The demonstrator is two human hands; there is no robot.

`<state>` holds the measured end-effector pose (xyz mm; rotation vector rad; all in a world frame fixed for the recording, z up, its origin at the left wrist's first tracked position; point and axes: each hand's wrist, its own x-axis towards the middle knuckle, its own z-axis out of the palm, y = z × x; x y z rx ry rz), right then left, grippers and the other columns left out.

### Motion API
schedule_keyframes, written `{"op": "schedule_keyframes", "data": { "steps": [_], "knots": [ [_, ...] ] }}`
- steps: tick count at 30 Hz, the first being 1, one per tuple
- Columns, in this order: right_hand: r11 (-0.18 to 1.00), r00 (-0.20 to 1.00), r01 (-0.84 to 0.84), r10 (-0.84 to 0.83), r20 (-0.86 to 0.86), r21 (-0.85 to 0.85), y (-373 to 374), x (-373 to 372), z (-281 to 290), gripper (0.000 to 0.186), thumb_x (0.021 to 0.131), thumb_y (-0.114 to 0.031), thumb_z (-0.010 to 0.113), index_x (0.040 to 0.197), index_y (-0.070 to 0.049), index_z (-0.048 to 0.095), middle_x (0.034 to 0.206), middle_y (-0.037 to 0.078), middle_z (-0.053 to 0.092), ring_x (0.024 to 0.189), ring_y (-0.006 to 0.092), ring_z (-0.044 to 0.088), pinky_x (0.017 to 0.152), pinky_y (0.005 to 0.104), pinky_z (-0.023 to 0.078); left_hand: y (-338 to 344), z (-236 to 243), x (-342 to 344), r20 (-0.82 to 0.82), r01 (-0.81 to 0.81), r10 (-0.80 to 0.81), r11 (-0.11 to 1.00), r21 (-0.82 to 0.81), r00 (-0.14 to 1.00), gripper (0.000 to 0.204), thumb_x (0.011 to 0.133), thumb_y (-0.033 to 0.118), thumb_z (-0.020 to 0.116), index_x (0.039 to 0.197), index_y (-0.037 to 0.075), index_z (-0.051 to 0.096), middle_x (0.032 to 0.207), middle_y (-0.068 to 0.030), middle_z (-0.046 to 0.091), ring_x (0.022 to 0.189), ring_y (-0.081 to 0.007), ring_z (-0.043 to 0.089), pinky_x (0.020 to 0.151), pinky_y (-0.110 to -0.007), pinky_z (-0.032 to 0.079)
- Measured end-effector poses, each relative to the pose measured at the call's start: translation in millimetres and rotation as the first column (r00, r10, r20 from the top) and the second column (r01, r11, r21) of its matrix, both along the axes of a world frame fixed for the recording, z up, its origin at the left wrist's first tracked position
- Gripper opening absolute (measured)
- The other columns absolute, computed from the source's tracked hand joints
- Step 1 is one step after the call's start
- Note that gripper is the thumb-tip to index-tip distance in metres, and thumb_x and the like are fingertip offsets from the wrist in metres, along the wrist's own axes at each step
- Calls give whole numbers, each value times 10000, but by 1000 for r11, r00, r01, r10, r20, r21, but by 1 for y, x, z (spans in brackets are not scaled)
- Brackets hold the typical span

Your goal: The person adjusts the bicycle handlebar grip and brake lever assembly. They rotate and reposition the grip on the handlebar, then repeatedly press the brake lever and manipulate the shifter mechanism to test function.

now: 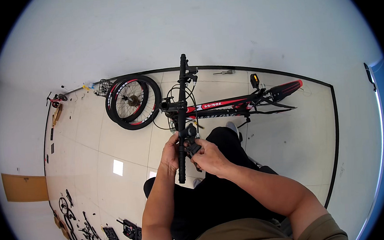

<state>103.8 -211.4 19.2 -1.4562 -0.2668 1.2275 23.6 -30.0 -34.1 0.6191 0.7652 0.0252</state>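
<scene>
A black bicycle handlebar runs lengthwise in front of me, joined to a black and red bicycle frame that reaches to the right. My left hand is closed around the near part of the bar from its left side. On the other side, my right hand grips the black brake lever clamped near that end; its fingertips are partly hidden. Black cables loop from the bar toward the frame. A second brake lever sits near the far end.
Two bicycle wheels lie overlapping left of the handlebar. A screwdriver-like tool rests by the far wall. Several dark parts and a black tool case lie at the lower left. My knees flank the bar's near end.
</scene>
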Motion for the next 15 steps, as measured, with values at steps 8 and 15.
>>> {"op": "schedule_keyframes", "data": {
  "steps": [8,15],
  "knots": [
    [999,998,-30,29,49,27,0,0,5,723,925,23,582,1581,117,295,822,108,665,664,139,616,589,302,490,-2,-2,-2,51,-5,7,999,-34,999,412,1064,440,556,1142,52,670,807,-35,632,803,-224,689,738,-385,611],
    [999,995,-32,34,93,-26,-1,1,2,725,847,-71,653,1513,115,435,962,154,703,908,234,698,850,346,538,-2,3,1,-41,13,-12,1000,21,999,456,1076,481,532,1124,47,666,821,-42,636,803,-216,689,751,-388,615]
  ]
}}
